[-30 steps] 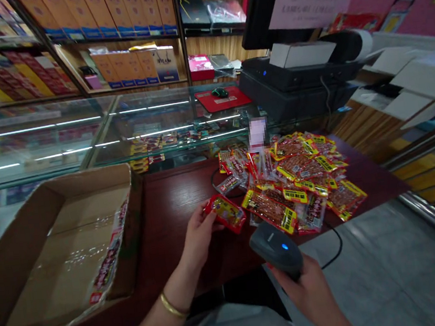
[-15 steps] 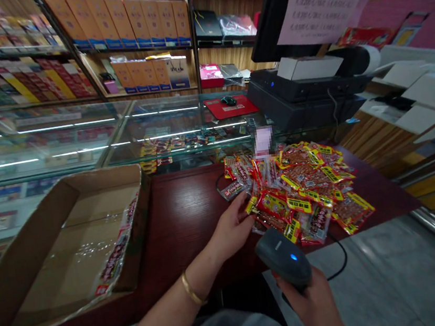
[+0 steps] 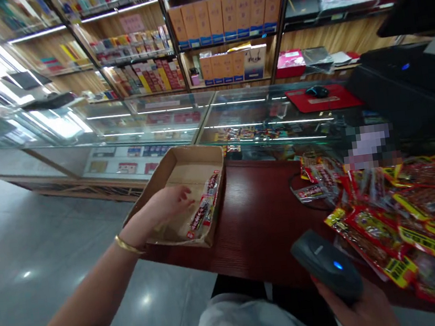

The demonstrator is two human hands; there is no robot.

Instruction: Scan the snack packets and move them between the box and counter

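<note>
My left hand (image 3: 171,205), with a gold bangle on its wrist, is over the open cardboard box (image 3: 219,213). Its fingers are loosely bent and apart, with nothing visible in them. Along the box's right wall lie snack packets (image 3: 203,212) in shiny dark-and-red wrappers. At the lower right, my right hand (image 3: 364,309) is wrapped round a dark barcode scanner (image 3: 329,265) whose blue light is lit. Beside the scanner spreads a heap of red and yellow snack packets (image 3: 417,212), partly cut off by the frame's right edge.
The dark red tabletop (image 3: 258,205) carries the box and the heap. A black cable (image 3: 294,190) loops near the packets. Behind stands a glass display counter (image 3: 181,122), with a mouse (image 3: 316,91) on a red mat (image 3: 337,100). Boxed goods (image 3: 223,17) fill shelves at the back.
My left hand has moved left from the packet heap to over the cardboard box. My right hand still holds the scanner. The view has turned left.
</note>
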